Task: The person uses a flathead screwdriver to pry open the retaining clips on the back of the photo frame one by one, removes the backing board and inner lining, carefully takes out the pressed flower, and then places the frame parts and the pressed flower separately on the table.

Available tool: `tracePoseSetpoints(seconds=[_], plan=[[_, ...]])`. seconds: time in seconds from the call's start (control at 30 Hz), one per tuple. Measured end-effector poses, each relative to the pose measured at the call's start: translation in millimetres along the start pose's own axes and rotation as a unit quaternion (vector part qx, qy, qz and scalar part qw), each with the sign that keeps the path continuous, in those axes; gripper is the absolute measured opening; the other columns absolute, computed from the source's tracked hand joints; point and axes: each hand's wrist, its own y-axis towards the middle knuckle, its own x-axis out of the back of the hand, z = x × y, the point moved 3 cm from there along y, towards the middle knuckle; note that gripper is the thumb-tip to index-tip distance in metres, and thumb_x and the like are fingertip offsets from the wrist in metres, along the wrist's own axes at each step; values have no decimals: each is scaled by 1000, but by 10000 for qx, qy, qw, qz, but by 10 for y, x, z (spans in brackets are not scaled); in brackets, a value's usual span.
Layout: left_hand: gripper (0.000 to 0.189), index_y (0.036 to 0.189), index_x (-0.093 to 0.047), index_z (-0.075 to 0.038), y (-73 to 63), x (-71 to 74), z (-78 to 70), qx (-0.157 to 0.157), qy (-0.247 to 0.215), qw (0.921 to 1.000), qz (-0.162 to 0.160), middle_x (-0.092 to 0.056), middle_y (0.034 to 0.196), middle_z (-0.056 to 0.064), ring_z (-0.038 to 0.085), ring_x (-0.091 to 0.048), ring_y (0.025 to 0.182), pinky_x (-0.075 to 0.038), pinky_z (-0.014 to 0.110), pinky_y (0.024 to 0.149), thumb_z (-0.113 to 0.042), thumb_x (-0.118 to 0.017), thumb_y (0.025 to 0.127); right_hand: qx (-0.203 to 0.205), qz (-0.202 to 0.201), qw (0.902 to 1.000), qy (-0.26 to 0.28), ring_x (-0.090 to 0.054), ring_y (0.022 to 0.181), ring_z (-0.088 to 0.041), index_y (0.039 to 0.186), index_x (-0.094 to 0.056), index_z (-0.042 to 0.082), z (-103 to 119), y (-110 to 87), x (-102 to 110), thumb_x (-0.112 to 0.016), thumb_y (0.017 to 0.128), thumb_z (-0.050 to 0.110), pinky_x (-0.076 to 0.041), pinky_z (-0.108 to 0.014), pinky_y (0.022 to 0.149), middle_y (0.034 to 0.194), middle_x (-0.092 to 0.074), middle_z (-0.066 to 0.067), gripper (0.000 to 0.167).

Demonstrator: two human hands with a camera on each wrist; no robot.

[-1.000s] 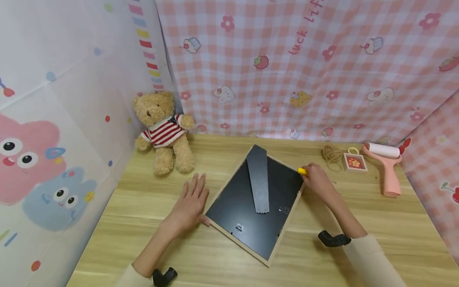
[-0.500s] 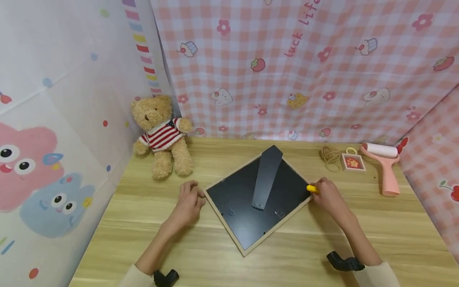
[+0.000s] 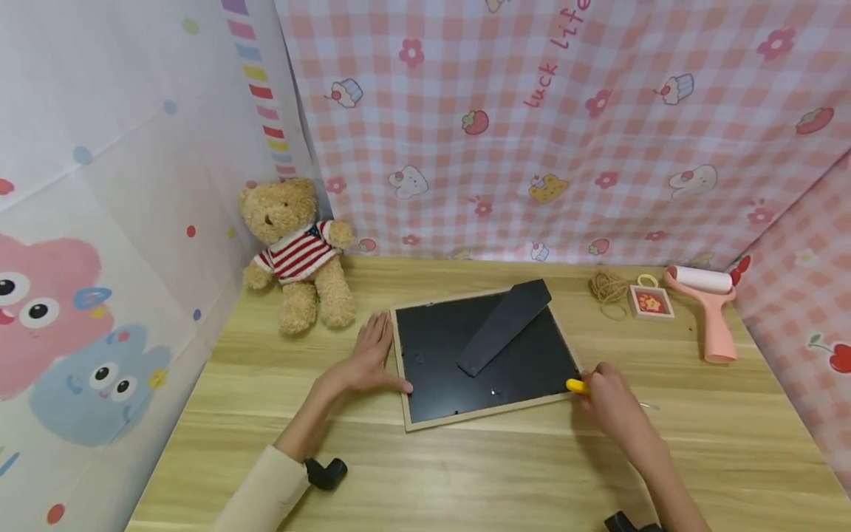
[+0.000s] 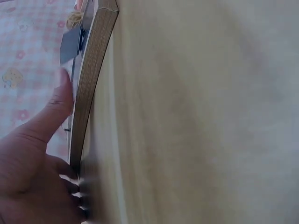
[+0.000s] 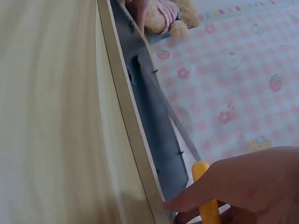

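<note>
We see the right hand (image 3: 614, 417) curled firmly round a yellow-handled tool (image 3: 576, 386), its thumb at the corner of a face-down picture frame (image 3: 439, 391). Left of that grip, the left hand (image 3: 364, 362) lies straight-fingered along the opposite edge, gripping nothing, thumb on the rim. Beyond the right hand lies a pink lint roller (image 3: 718, 325).

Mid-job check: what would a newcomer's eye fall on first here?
Probably the pale-wood-edged, black-backed rectangular picture frame in the middle of the wood-grain table, its dark tapered stand slanting across it. Next, the bright yellow rounded handle in the right hand, by the frame's near right corner. Then the fluffy tan teddy bear in a striped sweater, at back left.
</note>
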Motion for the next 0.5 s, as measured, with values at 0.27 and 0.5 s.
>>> tracePoseSetpoints(seconds=[0.27, 0.5], plan=[[151, 173, 3, 3, 245, 37, 204, -181, 47, 9993, 311, 27, 177, 29, 47, 30, 164, 21, 69, 129, -80, -82, 79, 72, -38, 9999, -121, -59, 68, -28, 88, -72, -6, -455, -293, -521, -88, 79, -2, -58, -48, 63, 82, -59, -18, 19], [149, 176, 3, -6, 277, 38, 252, -266, -205, 9993, 153, 23, 181, 22, 40, 29, 166, 24, 66, 129, -73, -87, 77, -518, 280, 9959, 680, -66, 82, -34, 114, -74, -19, -154, -236, -70, -84, 94, 7, -60, -49, 73, 101, -67, -28, 34]])
